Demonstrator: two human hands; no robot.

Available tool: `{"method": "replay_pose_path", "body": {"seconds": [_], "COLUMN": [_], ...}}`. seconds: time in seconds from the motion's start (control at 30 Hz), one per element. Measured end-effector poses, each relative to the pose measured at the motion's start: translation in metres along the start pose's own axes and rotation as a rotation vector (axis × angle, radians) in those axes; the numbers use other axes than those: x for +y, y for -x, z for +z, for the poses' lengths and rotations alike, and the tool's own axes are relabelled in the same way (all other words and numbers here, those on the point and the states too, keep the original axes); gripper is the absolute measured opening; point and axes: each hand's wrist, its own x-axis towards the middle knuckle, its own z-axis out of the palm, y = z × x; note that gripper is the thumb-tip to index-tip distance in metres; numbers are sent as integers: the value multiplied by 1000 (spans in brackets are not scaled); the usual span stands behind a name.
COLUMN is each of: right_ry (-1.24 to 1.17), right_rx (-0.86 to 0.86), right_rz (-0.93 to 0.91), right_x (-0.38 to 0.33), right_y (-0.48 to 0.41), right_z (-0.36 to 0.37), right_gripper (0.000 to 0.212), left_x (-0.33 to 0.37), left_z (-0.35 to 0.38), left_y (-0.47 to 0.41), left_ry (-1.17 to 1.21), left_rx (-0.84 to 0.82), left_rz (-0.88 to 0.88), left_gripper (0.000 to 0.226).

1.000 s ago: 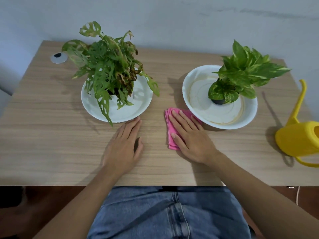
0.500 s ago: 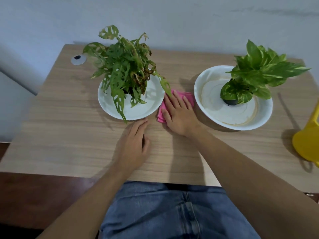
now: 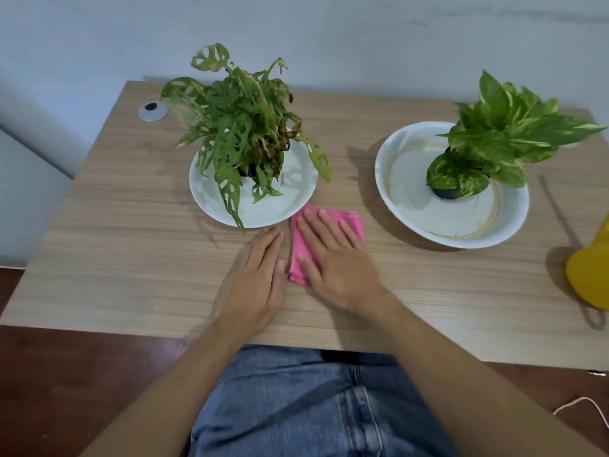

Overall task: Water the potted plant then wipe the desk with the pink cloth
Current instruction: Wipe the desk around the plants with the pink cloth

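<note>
At frame centre, the right hand (image 3: 336, 258) presses flat, fingers (image 3: 321, 227) released, on the pink cloth (image 3: 349, 219); the left hand (image 3: 255, 278) lies open on the counter (image 3: 115, 242) beside it.

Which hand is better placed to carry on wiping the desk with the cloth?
Right. The right hand lies flat on the pink cloth, pressing it to the desk. The left hand rests bare on the wood beside it.

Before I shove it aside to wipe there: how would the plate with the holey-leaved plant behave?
The plate looks smooth, so it would probably slide easily. The plant stands tall and leafy above it, so it might wobble or tip. Push low, slowly.
</note>
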Motion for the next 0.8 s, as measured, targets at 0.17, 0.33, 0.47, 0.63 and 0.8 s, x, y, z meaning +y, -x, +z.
{"method": "replay_pose_path", "body": {"seconds": [0.17, 0.33, 0.47, 0.63, 0.8], "right_ry": [-5, 1, 24, 81, 63], "right_rx": [-14, -4, 21, -48, -49], "right_rz": [126, 107, 55, -25, 6], "right_x": [51, 52, 59, 94, 85], "right_y": [-51, -58, 3, 77, 52], "right_z": [-22, -28, -25, -35, -34], "right_gripper": [71, 70, 67, 68, 68], "left_x": [3, 4, 4, 3, 5], "left_z": [4, 4, 5, 9, 11], "left_y": [0, -1, -1, -1, -2], "left_ry": [-187, -232, -252, -235, -252], "left_rx": [-73, -92, -92, -66, -53], "left_rz": [31, 33, 29, 37, 26], "left_gripper": [67, 68, 68, 68, 69]}}
